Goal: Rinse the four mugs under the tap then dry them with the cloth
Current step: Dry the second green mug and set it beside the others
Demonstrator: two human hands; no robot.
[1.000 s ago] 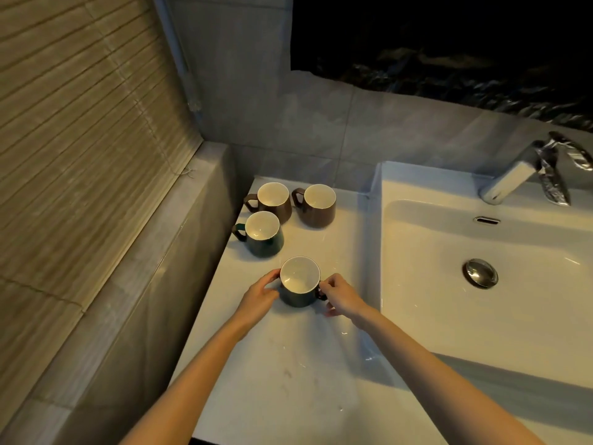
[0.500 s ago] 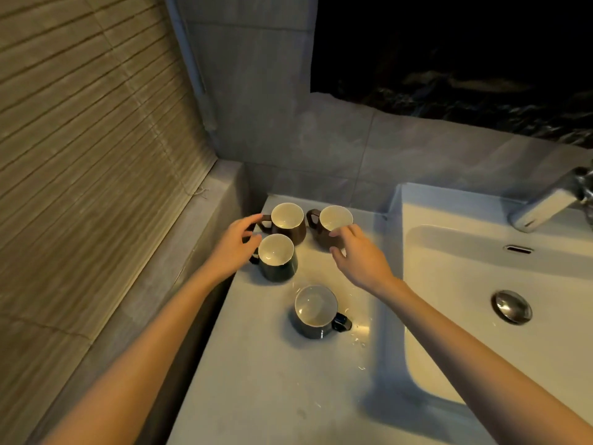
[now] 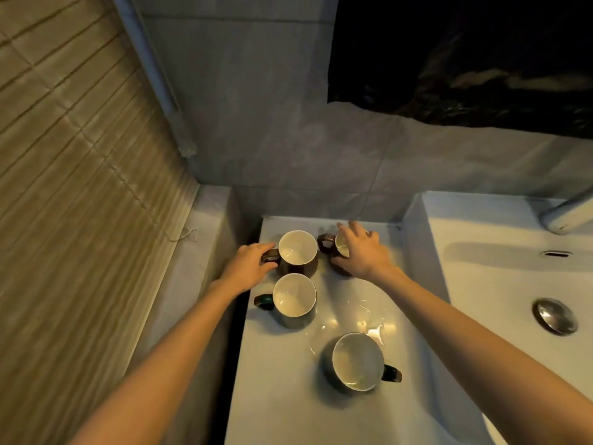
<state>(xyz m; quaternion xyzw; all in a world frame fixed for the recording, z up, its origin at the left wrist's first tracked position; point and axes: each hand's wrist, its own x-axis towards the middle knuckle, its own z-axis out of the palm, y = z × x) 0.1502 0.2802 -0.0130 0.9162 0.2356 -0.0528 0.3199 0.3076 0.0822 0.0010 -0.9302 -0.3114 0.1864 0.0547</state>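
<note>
**Both hands on the two back mugs**

On the white worktop (image 3: 282,396), the left hand (image 3: 248,268) grips the handle of the left brown ceramic mug (image 3: 298,252); the right hand (image 3: 361,252) cups the right brown mug (image 3: 338,248). Two dark green mugs (image 3: 293,300) (image 3: 356,362) stand nearer, untouched.

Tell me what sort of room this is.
Probably a bathroom: a white basin with a pop-up drain plug and metal tap, grey wall tiles, and a slatted blind on the left.
</note>
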